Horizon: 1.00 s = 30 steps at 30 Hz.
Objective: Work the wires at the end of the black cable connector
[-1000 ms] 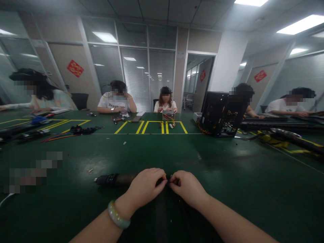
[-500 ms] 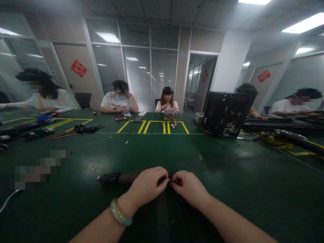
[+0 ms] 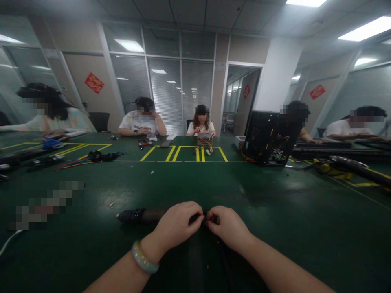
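while left hand (image 3: 179, 226) grips the dark rod (image 3: 137, 215) — right hand (image 3: 227, 228) pinches its end.

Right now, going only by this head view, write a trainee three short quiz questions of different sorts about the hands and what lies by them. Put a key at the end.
1. True or false: the left hand and the right hand both pinch the small dark part between their fingertips.
2. Which wrist wears the pale green bracelet? A) left B) right C) both
3. Fill in: the dark cylindrical tool lies on the green table to the ____ of the hands.
Key: 1 true; 2 A; 3 left.
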Each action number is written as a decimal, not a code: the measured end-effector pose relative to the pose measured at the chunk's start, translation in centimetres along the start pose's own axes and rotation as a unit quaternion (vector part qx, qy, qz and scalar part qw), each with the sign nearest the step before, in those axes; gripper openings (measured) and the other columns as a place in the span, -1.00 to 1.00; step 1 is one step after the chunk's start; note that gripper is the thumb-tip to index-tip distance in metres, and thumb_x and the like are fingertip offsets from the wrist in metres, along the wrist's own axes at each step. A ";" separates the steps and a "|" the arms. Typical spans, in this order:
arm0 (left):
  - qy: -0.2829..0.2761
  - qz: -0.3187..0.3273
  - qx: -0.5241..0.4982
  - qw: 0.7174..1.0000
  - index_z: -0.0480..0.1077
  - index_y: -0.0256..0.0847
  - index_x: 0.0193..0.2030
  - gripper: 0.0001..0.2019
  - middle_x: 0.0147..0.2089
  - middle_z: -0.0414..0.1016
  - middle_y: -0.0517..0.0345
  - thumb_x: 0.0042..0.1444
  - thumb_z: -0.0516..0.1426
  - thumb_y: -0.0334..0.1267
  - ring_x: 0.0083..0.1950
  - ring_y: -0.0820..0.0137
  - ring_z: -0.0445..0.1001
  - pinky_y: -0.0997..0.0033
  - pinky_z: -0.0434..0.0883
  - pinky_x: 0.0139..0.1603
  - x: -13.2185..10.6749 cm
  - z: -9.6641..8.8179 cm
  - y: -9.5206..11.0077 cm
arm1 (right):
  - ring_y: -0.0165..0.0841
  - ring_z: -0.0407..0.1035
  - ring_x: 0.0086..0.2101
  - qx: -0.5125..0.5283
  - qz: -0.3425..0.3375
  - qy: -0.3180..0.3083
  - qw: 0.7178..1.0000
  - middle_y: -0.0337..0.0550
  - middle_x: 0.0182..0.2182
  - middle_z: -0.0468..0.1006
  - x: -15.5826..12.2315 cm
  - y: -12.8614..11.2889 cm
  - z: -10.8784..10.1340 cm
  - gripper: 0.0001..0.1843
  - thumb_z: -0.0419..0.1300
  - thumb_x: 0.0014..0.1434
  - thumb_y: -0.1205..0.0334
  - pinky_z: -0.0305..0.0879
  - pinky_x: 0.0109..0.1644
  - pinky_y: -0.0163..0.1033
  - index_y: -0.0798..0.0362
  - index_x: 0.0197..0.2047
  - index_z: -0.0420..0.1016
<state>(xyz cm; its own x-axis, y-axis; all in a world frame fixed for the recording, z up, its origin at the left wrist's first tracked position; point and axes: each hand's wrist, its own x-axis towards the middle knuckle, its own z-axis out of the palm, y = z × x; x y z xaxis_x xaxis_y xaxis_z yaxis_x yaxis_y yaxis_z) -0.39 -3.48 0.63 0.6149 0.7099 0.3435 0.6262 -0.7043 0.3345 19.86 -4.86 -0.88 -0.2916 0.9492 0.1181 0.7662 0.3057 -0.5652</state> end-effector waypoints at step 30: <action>0.023 0.013 0.000 1.000 0.43 -0.11 -0.19 -0.90 -0.15 0.51 0.16 0.18 0.11 -0.27 -0.13 0.32 0.46 0.28 0.38 -0.04 0.1 0.2 0.0 | -0.39 0.38 -0.38 0.013 -0.005 0.011 1.000 -0.26 -0.38 0.53 0.0 0.5 0.3 -0.93 0.23 0.13 0.24 0.17 -0.36 -0.37 -0.01 -0.31 0.56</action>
<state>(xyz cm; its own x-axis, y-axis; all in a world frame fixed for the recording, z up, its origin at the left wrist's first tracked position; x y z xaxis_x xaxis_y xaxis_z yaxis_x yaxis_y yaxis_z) -0.23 -3.43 0.52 0.6086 0.6899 0.3918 0.6106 -0.7226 0.3240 20.01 -4.72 -1.40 -0.2861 0.9476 0.1419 0.7475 0.3134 -0.5857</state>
